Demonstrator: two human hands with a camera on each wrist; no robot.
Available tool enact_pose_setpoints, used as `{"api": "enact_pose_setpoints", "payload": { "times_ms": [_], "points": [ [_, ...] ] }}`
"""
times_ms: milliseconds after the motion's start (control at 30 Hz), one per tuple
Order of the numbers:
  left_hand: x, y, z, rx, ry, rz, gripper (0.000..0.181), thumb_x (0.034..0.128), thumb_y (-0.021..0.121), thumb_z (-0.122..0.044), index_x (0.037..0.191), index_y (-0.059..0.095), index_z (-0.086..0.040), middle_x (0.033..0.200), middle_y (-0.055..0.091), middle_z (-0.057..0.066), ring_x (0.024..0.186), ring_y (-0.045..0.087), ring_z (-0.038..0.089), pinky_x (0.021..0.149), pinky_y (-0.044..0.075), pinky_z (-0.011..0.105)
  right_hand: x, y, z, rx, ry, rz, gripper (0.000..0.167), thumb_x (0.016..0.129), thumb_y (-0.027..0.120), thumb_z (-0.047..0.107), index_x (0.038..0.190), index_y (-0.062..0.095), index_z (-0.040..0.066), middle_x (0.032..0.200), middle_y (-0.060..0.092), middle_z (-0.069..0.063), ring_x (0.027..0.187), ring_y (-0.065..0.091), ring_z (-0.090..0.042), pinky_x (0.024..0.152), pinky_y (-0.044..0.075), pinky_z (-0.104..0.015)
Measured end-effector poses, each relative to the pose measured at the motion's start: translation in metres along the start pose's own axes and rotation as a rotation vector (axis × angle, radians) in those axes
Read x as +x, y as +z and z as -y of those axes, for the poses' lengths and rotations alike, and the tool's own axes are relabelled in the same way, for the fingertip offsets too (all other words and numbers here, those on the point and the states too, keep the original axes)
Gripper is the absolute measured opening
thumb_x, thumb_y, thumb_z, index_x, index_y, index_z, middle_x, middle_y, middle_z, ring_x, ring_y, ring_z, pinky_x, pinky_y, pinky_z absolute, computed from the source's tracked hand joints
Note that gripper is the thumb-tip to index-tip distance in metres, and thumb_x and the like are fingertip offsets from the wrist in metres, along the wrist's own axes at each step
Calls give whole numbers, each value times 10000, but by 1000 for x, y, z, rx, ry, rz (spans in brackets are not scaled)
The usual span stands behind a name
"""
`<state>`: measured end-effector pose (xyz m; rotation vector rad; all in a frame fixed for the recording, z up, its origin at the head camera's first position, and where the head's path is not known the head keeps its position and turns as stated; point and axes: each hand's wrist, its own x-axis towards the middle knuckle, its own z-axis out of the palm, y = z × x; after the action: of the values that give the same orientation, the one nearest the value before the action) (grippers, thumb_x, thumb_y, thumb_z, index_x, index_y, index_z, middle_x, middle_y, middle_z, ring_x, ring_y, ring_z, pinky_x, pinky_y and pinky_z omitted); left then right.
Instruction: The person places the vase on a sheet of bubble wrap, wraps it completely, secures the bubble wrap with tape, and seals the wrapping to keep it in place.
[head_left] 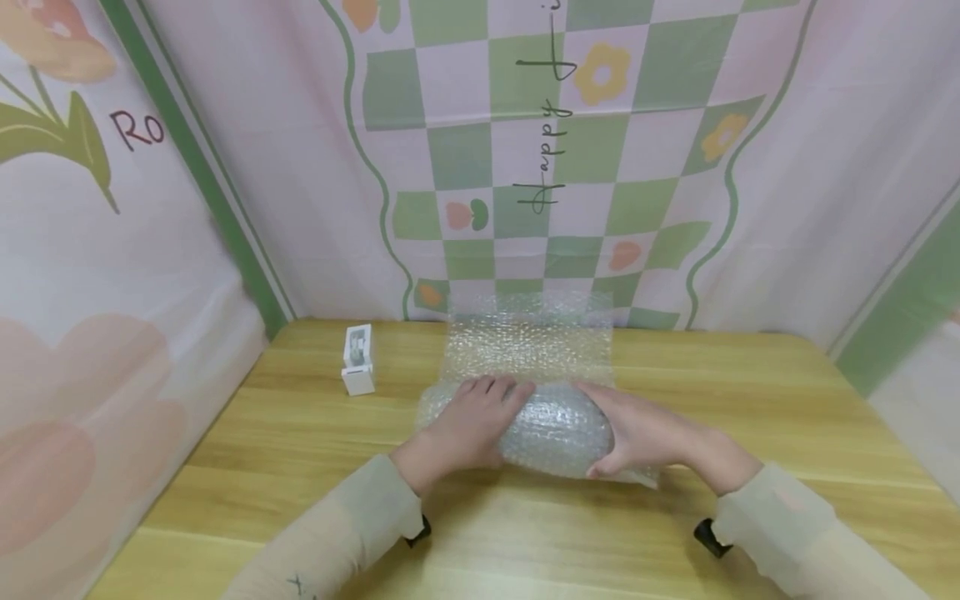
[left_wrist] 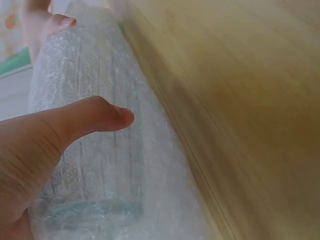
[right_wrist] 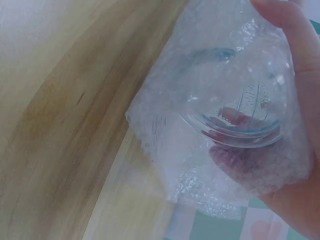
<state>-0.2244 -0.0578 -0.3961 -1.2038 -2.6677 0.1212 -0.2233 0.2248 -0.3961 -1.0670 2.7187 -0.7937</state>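
Observation:
A clear, ribbed glass vessel [left_wrist: 95, 160] lies on its side, rolled in bubble wrap [head_left: 558, 429]. In the right wrist view its round rim [right_wrist: 240, 137] shows through the open end of the wrap. My left hand [head_left: 468, 421] grips the left part of the roll, thumb on the near side and fingers over the top. Around the right end curls my right hand [head_left: 637, 429], its thumb low at the front. Behind the roll, a flat stretch of bubble wrap [head_left: 528, 346] runs back to the patterned cloth.
A small white holder [head_left: 358, 362] with a greyish piece inside stands at the back left of the wooden table [head_left: 285, 467]. Printed cloth [head_left: 450, 150] hangs behind the table, and more hangs at both sides.

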Motion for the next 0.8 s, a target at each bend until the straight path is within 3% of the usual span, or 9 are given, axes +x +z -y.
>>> {"api": "enact_pose_setpoints", "payload": {
  "times_ms": [100,200,267,433,633,800],
  "points": [
    [1,0,0,-1,1,6,1111,653,959,-405,1525,340,-104,1441,517,153,1307,521,320,1113,433,462,-2,-2,3,-55,19,-2,1335,639,959,390,1619,143,-5,1535,398,-281,1289,515,-455,1018,476,-612],
    [0,-1,0,-15,-12,24,1115,664,951,-389,1543,330,-97,1460,508,159,1325,510,323,1127,417,464,-4,-4,7,-189,-4,-59,1330,628,947,468,1604,189,-22,1588,313,-290,1359,440,-483,1093,384,-635],
    [0,-1,1,-26,-24,40,1127,670,948,-392,1555,320,-91,1472,503,163,1334,505,325,1133,410,466,-6,-4,11,-296,-45,-117,1243,619,938,503,1553,315,-32,1576,347,-273,1380,415,-476,1119,329,-660],
    [0,1,2,-44,-39,48,1148,666,947,-419,1562,314,-81,1462,515,168,1319,521,336,1126,417,473,-10,2,19,-478,-101,-182,1043,668,892,523,1443,469,-32,1431,517,-225,1308,497,-413,1084,389,-646],
    [1,2,4,-67,-48,48,1135,655,952,-411,1545,319,-100,1432,536,163,1290,541,336,1094,450,484,-13,11,23,-492,-68,-146,1290,586,931,573,1534,330,-63,1503,434,-291,1348,455,-469,1088,391,-639],
    [1,1,3,-82,-57,56,1109,657,950,-386,1535,330,-112,1425,541,160,1276,550,330,1069,473,483,-13,17,21,-488,-112,-204,1274,545,994,383,1525,319,-73,1474,450,-311,1311,486,-480,1059,427,-634]
  ]
}}
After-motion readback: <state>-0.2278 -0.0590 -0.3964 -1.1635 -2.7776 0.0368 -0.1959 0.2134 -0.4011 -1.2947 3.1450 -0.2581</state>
